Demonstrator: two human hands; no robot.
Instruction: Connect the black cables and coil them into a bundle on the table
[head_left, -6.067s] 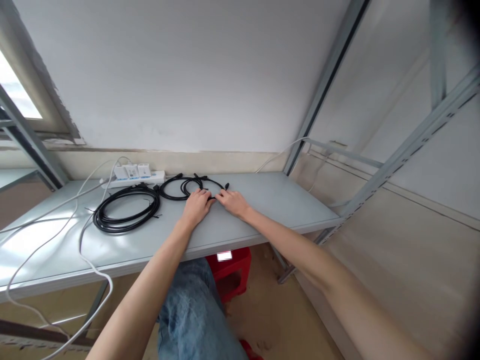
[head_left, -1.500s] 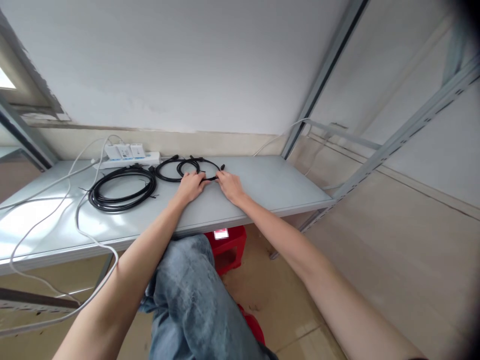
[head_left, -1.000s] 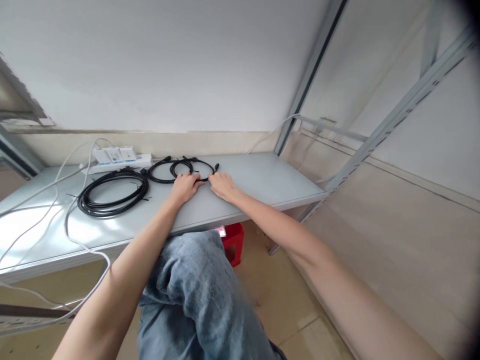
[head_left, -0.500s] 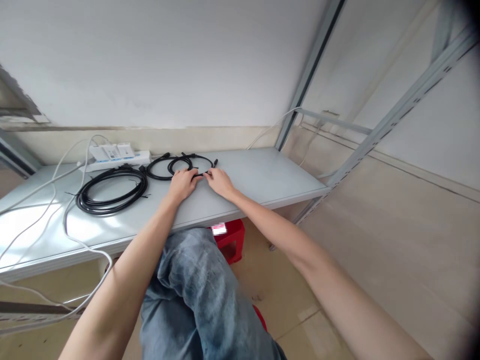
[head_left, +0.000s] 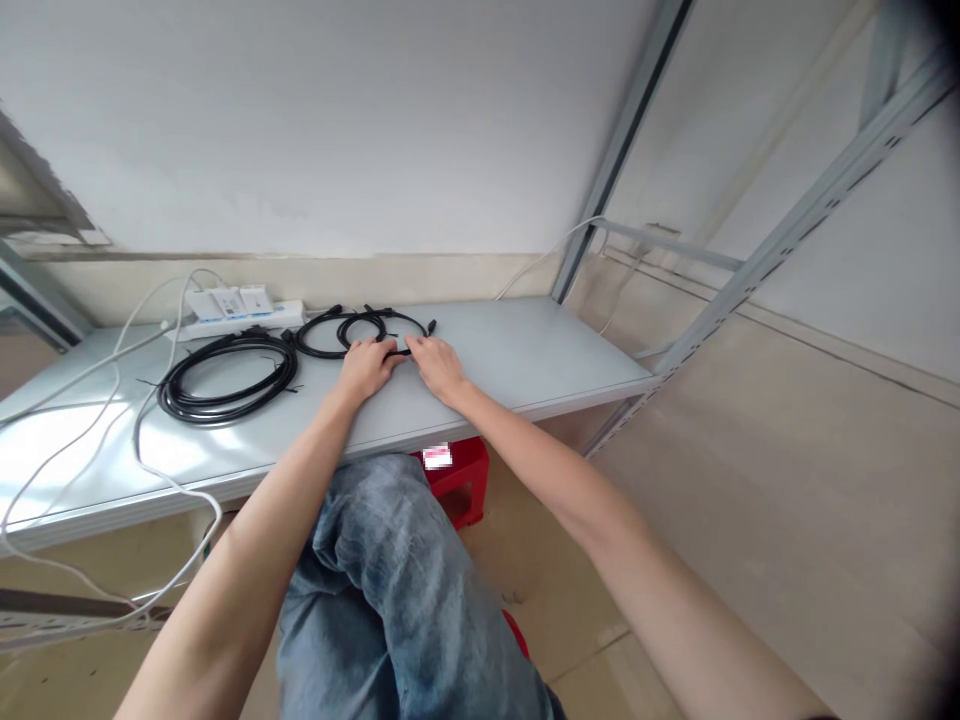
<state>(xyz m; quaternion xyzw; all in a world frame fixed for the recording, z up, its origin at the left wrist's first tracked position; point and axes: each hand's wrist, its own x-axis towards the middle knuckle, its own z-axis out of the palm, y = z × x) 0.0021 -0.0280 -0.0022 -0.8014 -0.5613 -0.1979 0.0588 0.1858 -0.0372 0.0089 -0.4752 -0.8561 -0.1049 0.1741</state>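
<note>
Both my hands close on a thin black cable (head_left: 411, 318) near the middle of the grey shelf. My left hand (head_left: 366, 368) pinches it, palm down, fingers bent over the cable. Close beside it on the right, my right hand (head_left: 436, 366) grips the same cable with thumb and fingers, a short stretch showing between the two. The cable's plug end (head_left: 431, 327) sticks up just behind the right hand. Behind and left of my hands lie smaller black loops (head_left: 319, 350), partly covered by the left hand. Further left rests a thick coil of black cable (head_left: 225, 408).
The grey shelf (head_left: 525, 360) runs along the wall between metal posts. A white power strip (head_left: 247, 320) with plugged-in adapters stands at the back left. White cords (head_left: 139, 440) trail over the left front edge. Below, a red stool (head_left: 472, 480) stands beside my knees.
My right hand's fingers have shifted slightly along the cable, and the wrist has turned a little. My left hand stays in nearly the same place. The view has moved slightly.
</note>
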